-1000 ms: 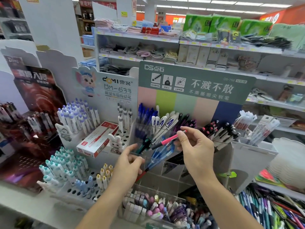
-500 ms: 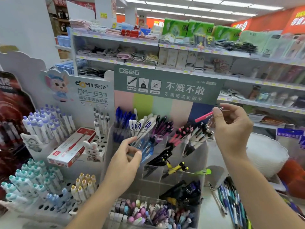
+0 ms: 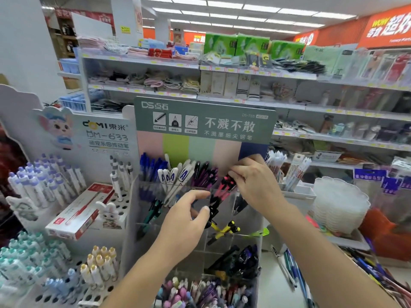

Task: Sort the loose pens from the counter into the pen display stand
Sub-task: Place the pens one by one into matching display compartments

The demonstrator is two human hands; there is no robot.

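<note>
Bright ceiling strip lights (image 3: 224, 6); motion-blurred throughout, wide-angle bending at edges.

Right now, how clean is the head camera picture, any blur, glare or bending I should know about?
Head view: wide-angle bending curves the shelves and ceiling lights; the right hand and the pink pens under it are motion-smeared; the left hand is sharper; the loose pens at the right edge are soft; lighting is even, no strong glare.
</note>
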